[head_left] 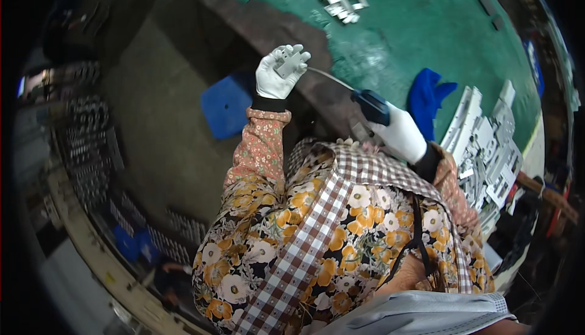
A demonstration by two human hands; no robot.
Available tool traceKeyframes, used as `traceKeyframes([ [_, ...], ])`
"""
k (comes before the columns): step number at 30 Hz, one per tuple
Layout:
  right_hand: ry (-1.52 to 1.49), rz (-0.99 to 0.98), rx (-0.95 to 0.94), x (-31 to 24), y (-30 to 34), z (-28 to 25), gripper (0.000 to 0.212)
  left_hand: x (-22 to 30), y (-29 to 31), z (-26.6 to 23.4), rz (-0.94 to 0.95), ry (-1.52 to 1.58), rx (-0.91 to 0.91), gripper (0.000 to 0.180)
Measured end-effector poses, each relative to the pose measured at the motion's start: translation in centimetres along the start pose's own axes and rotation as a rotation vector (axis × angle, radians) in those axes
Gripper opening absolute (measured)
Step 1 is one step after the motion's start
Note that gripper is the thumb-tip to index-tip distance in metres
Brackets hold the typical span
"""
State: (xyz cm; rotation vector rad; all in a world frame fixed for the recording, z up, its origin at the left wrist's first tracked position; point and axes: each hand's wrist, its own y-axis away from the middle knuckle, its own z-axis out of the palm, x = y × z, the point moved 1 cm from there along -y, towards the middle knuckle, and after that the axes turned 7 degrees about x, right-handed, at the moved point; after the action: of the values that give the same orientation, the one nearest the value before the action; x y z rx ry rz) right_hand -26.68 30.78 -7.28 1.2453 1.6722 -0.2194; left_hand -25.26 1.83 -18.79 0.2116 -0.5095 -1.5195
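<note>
My left hand (272,83), in a white glove, is closed around a small flat grey metal plate (290,65) with holes in it. The fingers curl over the plate's far side. Also gloved in white, my right hand (402,137) grips a hand tool with a dark blue handle (372,107). From that handle a thin, slightly curved pale shaft (331,77) reaches left toward the plate. Its tip is by the left fingers, and I cannot tell whether it touches the plate.
Several small metal pieces (336,7) lie on the green tabletop (402,36) at the back. A blue cloth (425,97) is right of my right hand, beside a heap of metal parts (487,146). A blue stool (226,107) stands below the table edge at left.
</note>
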Motion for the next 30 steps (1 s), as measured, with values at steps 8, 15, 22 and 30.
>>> traceKeyframes([
  [8,0.500,-0.457,-0.277,-2.6,-5.4,7.4,0.022,-0.3,6.9,-9.2,0.368,0.168,0.459,0.052],
  [15,0.614,-0.513,-0.401,-3.6,-7.7,11.1,0.023,-1.5,8.9,-11.0,0.456,0.143,0.501,0.053],
  [22,0.672,-0.558,-0.408,-3.8,-8.1,11.4,0.024,-1.5,9.0,-11.1,0.467,0.166,0.489,0.051],
  [30,0.647,-0.593,-0.298,-4.5,-8.7,10.7,0.024,-1.1,8.6,-9.2,0.432,0.158,0.270,0.049],
])
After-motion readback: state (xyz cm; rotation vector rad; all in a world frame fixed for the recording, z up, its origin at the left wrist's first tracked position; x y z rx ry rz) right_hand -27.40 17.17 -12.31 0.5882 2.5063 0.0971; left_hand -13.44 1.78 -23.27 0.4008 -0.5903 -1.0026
